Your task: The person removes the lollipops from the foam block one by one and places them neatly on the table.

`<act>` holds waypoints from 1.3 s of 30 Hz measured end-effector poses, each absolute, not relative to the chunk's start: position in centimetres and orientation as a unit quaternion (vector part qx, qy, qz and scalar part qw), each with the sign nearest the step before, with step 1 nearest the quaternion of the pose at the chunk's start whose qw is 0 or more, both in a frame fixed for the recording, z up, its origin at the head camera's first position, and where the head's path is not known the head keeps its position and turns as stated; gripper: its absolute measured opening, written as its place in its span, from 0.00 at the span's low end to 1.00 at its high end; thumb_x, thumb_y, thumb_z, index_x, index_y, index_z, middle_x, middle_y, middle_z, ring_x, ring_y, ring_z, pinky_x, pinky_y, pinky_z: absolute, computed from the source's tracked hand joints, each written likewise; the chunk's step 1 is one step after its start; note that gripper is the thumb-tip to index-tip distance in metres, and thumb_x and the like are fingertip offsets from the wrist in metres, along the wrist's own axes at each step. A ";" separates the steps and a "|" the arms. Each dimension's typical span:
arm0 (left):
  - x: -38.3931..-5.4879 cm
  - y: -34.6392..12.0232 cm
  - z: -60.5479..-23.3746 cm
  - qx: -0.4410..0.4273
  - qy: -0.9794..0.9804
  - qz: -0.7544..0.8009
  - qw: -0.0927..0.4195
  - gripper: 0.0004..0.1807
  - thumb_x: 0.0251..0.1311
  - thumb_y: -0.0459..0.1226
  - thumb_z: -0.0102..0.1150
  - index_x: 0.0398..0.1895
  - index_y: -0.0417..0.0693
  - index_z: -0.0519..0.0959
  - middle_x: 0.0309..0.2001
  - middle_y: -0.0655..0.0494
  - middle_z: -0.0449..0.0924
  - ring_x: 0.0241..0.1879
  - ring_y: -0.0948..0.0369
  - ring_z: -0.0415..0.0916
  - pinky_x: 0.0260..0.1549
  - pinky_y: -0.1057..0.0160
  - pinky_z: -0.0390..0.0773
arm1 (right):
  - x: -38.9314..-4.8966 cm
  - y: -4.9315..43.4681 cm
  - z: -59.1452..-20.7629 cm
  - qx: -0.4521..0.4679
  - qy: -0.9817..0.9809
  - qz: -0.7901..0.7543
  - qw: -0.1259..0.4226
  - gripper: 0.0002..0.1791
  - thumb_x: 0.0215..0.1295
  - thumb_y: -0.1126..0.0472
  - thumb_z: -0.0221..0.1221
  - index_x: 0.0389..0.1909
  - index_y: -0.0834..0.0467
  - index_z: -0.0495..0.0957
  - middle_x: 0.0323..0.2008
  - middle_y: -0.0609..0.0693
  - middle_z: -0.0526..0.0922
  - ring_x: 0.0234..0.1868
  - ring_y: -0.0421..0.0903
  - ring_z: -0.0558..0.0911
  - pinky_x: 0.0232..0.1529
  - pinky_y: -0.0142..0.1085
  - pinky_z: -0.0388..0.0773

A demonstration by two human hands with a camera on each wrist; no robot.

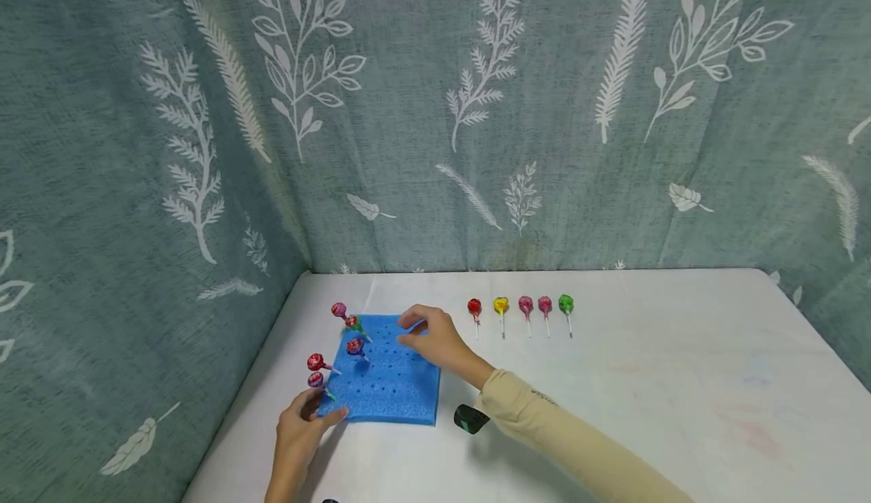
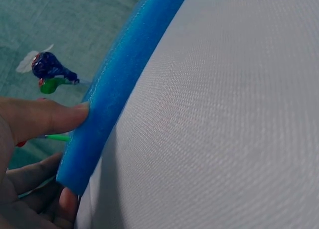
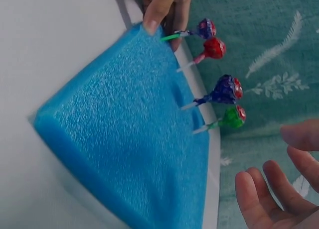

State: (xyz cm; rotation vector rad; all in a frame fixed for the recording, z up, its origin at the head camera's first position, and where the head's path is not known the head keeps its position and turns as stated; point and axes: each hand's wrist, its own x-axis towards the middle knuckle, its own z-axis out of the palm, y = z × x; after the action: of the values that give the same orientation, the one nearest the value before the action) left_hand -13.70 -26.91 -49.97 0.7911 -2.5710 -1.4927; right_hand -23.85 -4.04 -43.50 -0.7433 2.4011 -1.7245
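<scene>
A blue foam block [image 1: 411,406] with small holes in its top lies on the white table. My left hand [image 1: 296,433] grips its near left corner, the thumb [image 2: 65,117] against the edge and fingers around the corner. Several wrapped lollipops stand in the block along its left side, among them a red lollipop [image 3: 214,48], a green lollipop [image 3: 233,117] and a purple-blue lollipop [image 3: 227,89]. Over the far right part of the block hovers my right hand [image 1: 442,343], fingers loosely bent and holding nothing.
To the right of the block, a row of lollipops lies on the table [image 1: 646,412]: red [image 1: 474,307], yellow [image 1: 500,305], two pink [image 1: 526,305] and green [image 1: 566,304]. A dark object [image 1: 469,418] shows by the right sleeve. A patterned green curtain [image 1: 422,110] hangs behind.
</scene>
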 end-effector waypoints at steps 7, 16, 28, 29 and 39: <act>-13.6 -26.9 -49.8 0.254 -0.832 -0.492 0.034 0.39 0.40 0.39 0.67 0.58 0.40 0.62 0.55 0.38 0.64 0.54 0.46 0.61 0.53 0.49 0.63 | -23.5 -5.3 -43.3 -0.261 0.776 -0.572 0.046 0.11 0.54 0.63 0.60 0.39 0.56 0.75 0.38 0.49 0.77 0.38 0.47 0.76 0.36 0.30 0.74; -13.4 -26.7 -49.8 0.257 -0.829 -0.496 0.030 0.40 0.41 0.40 0.67 0.59 0.38 0.60 0.55 0.37 0.63 0.53 0.45 0.59 0.54 0.48 0.62 | -22.9 -6.9 -44.3 -0.249 0.788 -0.560 0.050 0.14 0.52 0.57 0.61 0.41 0.53 0.74 0.40 0.47 0.77 0.38 0.43 0.76 0.34 0.28 0.74; -13.7 -27.0 -50.6 0.252 -0.835 -0.488 0.040 0.40 0.41 0.43 0.67 0.58 0.39 0.61 0.55 0.38 0.64 0.54 0.44 0.61 0.52 0.49 0.64 | -22.7 -9.5 -44.8 -0.239 0.800 -0.546 0.063 0.24 0.49 0.52 0.63 0.47 0.54 0.72 0.45 0.52 0.75 0.42 0.46 0.76 0.36 0.30 0.74; -13.7 -27.1 -50.7 0.252 -0.836 -0.486 0.039 0.40 0.41 0.43 0.67 0.59 0.39 0.61 0.55 0.38 0.64 0.53 0.45 0.61 0.52 0.49 0.65 | -22.7 -9.8 -44.9 -0.236 0.802 -0.545 0.064 0.23 0.49 0.52 0.63 0.47 0.53 0.72 0.45 0.52 0.75 0.42 0.45 0.76 0.36 0.30 0.74; -13.3 -26.8 -49.7 0.244 -0.827 -0.505 0.030 0.39 0.42 0.41 0.66 0.59 0.40 0.61 0.55 0.38 0.63 0.54 0.46 0.60 0.53 0.49 0.63 | -22.4 -11.7 -45.6 -0.235 0.804 -0.543 0.061 0.23 0.50 0.55 0.63 0.49 0.49 0.71 0.46 0.50 0.73 0.43 0.46 0.74 0.37 0.31 0.73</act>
State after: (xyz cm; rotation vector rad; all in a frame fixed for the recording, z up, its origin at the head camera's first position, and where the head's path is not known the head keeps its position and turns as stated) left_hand -13.33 -26.80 -49.65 0.7512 -2.5506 -1.5570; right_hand -22.43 -11.68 -45.63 -0.7121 2.4326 -1.6428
